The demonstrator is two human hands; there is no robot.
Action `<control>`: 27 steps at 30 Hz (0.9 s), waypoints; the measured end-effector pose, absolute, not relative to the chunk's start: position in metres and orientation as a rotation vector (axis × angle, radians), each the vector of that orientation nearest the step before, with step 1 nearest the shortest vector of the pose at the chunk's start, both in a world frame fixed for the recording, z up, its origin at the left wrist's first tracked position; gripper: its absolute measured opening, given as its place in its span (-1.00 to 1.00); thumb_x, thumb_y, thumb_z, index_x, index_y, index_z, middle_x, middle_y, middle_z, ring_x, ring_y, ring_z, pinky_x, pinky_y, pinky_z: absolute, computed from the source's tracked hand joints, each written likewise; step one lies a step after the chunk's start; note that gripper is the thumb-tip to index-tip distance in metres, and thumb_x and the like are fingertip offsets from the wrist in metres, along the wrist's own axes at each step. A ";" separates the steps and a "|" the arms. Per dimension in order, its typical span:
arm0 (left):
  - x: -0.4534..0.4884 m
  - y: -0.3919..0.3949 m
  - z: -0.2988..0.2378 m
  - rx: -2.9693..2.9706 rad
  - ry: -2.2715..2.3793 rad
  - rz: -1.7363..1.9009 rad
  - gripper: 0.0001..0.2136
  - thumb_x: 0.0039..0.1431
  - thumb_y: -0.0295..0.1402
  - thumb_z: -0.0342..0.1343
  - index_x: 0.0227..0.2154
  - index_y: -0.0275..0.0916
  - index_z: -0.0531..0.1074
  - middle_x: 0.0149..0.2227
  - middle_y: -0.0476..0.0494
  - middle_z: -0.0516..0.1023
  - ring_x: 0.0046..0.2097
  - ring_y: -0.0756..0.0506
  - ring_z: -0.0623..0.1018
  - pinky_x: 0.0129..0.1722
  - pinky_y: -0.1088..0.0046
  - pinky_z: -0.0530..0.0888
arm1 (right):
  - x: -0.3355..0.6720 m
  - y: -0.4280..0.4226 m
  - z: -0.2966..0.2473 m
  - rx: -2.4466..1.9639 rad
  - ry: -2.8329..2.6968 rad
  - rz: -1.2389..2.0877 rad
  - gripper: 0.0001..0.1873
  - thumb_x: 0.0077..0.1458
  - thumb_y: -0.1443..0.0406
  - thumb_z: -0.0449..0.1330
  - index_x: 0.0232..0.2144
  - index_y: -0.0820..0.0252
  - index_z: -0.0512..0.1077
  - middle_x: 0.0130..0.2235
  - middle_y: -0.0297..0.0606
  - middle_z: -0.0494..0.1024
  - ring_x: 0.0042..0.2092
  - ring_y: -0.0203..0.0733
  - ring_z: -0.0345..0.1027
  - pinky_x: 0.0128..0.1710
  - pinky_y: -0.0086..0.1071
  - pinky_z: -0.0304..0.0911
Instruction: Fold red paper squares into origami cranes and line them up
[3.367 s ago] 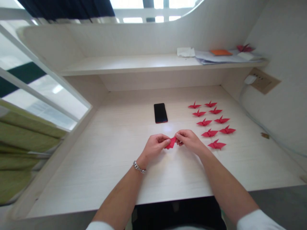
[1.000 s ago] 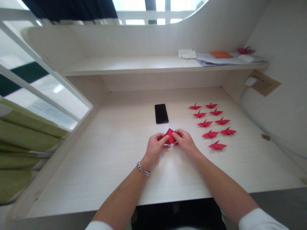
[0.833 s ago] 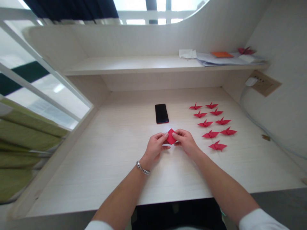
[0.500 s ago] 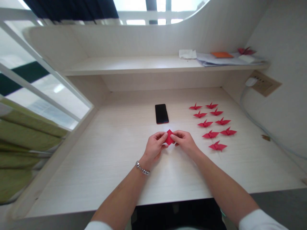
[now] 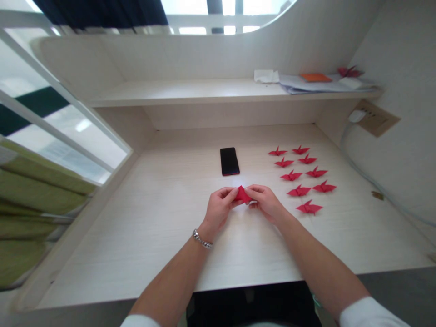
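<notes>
A small piece of folded red paper point(image 5: 242, 194) is pinched between both hands just above the pale wooden desk point(image 5: 163, 245). My left hand point(image 5: 220, 208), with a metal bracelet at the wrist, grips its left side with closed fingers. My right hand point(image 5: 265, 201) pinches its right side, fingers closed too. To the right of the hands, several finished red paper cranes point(image 5: 301, 175) lie in two rows on the desk.
A black phone point(image 5: 229, 161) lies face up on the desk behind the hands. The shelf point(image 5: 190, 93) above holds papers point(image 5: 306, 83), an orange pad point(image 5: 315, 77) and another red crane point(image 5: 348, 71). A wall socket with a white cable point(image 5: 357, 116) is at right.
The red paper went from a low strip between my fingertips to a raised diamond shape, and now lies flatter and more tucked between both hands. The hands shifted slightly away from me.
</notes>
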State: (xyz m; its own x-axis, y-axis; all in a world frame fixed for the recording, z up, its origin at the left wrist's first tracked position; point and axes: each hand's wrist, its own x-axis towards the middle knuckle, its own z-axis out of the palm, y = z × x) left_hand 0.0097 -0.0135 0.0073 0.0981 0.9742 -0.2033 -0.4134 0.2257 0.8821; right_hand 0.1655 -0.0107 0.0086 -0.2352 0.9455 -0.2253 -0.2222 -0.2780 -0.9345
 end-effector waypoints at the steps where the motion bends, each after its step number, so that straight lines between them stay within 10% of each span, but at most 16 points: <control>1: 0.009 -0.014 0.008 0.760 0.939 1.182 -0.71 -0.10 -0.24 0.34 -0.40 -0.39 0.53 -0.37 -0.16 0.56 -0.33 -0.03 0.54 -0.33 0.47 0.54 | 0.166 -0.011 0.009 -1.083 -1.018 1.675 -0.67 -0.11 0.06 0.33 -0.42 0.21 0.51 -0.47 -0.33 0.47 -0.45 -0.33 0.29 -0.49 -0.48 0.16; 27: 0.008 -0.015 0.009 0.866 0.911 1.163 -0.72 -0.07 -0.21 0.31 -0.47 -0.37 0.50 -0.47 -0.14 0.54 -0.41 -0.04 0.53 -0.36 0.40 0.53 | 0.164 -0.012 0.009 -1.089 -1.179 1.469 -0.71 -0.10 0.09 0.32 -0.41 0.19 0.50 -0.52 -0.35 0.47 -0.50 -0.32 0.28 -0.51 -0.44 0.17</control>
